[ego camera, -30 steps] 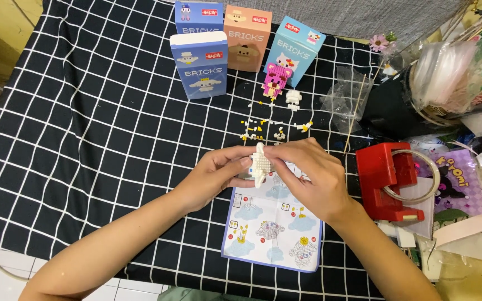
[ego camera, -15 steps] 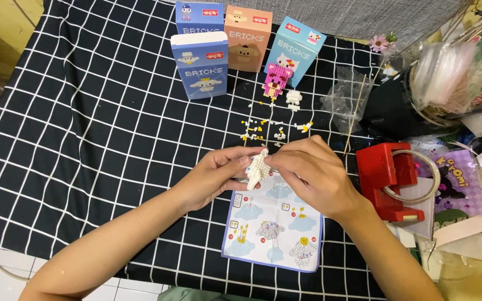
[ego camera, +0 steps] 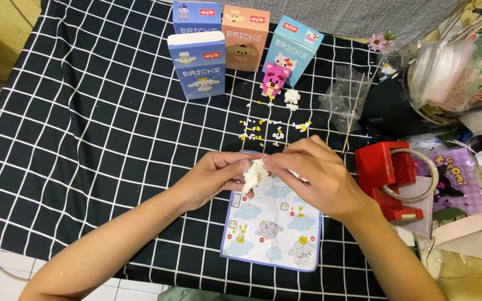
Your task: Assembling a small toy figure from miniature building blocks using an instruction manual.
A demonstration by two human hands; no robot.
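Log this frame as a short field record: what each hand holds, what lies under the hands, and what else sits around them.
left hand: pinches the small white brick figure from its left side
right hand: grip on the same figure from the right
under hands: illustrated instruction sheet, flat on the black checked cloth
behind: loose small bricks, pink brick figure, four upright boxes
right side: red tape dispenser, clear plastic bag
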